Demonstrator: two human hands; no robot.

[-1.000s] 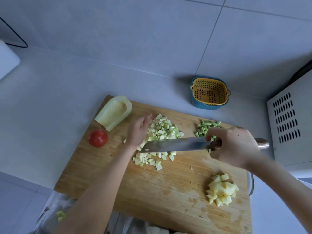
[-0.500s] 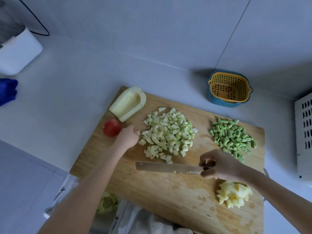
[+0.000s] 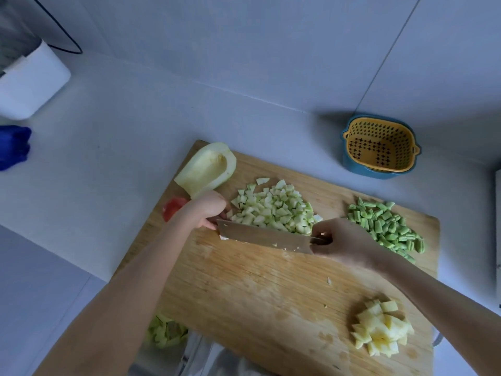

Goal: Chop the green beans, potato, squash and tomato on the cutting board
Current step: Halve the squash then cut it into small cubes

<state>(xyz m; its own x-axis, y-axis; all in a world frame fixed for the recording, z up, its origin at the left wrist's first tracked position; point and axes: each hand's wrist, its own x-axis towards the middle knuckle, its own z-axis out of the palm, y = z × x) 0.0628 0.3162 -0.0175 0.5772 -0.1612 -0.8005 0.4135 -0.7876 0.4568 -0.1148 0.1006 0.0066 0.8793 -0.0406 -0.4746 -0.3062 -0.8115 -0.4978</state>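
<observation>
Board: knife moved against squash dice, gripped by right fingers; left fingers curled, hold unclear.

You have a single view, worn on your head, looking forward and steeply down over both forearms. It sits close above the cutting board, which fills the lower frame. Beyond your fingers, the counter runs to the tiled wall.

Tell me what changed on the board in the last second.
The right hand, gripping the knife, brought the blade up against the near edge of the diced squash, gathering stray pieces; the left hand moved to the blade's tip. The squash half, tomato, green beans and potato stayed put.
</observation>
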